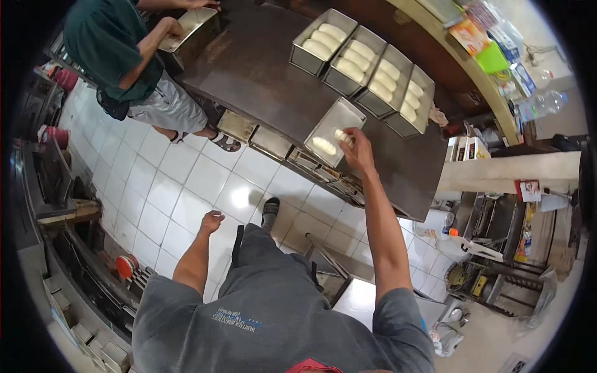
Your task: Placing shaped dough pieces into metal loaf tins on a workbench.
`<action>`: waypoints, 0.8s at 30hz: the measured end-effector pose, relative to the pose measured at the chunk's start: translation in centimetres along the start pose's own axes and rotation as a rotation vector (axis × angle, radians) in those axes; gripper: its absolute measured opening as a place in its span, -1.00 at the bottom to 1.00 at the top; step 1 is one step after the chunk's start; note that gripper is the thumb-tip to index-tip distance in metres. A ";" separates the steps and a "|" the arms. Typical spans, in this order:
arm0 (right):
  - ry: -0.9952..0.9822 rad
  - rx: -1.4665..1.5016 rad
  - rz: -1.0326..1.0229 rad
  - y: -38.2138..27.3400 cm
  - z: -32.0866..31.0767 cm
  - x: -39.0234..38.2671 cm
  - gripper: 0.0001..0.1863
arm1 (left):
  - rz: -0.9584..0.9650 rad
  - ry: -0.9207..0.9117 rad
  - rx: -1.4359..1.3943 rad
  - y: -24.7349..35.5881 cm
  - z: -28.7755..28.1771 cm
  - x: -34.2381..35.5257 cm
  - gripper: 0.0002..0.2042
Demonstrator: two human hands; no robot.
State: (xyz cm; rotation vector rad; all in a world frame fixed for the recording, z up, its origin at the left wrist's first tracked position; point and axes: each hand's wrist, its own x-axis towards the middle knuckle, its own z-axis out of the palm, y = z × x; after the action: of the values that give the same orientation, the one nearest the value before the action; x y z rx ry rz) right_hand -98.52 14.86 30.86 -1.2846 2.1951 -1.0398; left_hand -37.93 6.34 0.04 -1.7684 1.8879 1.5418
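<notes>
My right hand (359,151) reaches into a shallow metal tray (349,115) on the dark table. Its fingers are closed on a pale dough roll (341,135) at the tray's right side. Beside it, a second dough roll (324,146) lies in the tray, apart from my fingers. My left hand (212,222) hangs over the tiled floor, well away from the table. Its fingers are curled in, with nothing visible in them.
Several deep loaf tins (305,57) holding dough rolls stand in a row at the table's far right. Across the dark table (249,68), a co-worker in a green shirt (102,43) handles another metal tin (193,31). Metal trays (270,142) sit under the table edge.
</notes>
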 end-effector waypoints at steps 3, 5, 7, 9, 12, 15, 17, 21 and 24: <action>0.014 -0.152 -0.076 3.9 2.1 3.9 -0.63 | -0.096 0.015 -0.190 0.6 -0.2 -0.5 -0.73; -0.007 -0.144 -0.046 4.7 3.7 5.4 -0.63 | -0.100 0.016 -0.231 -1.3 -0.2 -0.7 -0.72; -0.034 -0.131 0.008 5.1 5.1 6.4 -0.63 | -0.090 0.020 -0.310 -3.8 0.1 -0.7 -0.72; -0.046 -0.135 0.032 5.7 5.8 7.1 -0.63 | -0.079 0.018 -0.357 -3.8 0.6 -0.2 -0.71; -0.038 -0.175 0.058 7.3 6.0 6.6 -0.60 | -0.183 -0.045 -0.305 0.8 2.2 -0.7 -0.70; -0.052 -0.176 0.038 7.6 6.0 6.6 -0.57 | -0.212 -0.065 -0.283 2.3 2.4 -0.8 -0.70; -0.095 -0.184 -0.025 7.5 5.6 6.5 -0.54 | -0.200 -0.081 -0.304 2.4 3.2 -0.3 -0.70; 0.093 -0.187 -0.150 6.4 4.6 4.9 -0.50 | -0.117 -0.103 -0.253 2.6 4.0 1.9 -0.69; 0.255 -0.140 -0.201 4.2 2.7 1.8 -0.50 | -0.039 -0.122 -0.188 2.5 4.4 2.5 -0.67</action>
State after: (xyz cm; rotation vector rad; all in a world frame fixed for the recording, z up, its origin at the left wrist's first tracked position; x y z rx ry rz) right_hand -100.06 13.54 26.01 -1.5358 2.4012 -1.2021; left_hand -42.93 7.32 -2.34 -1.7253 1.6923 1.8205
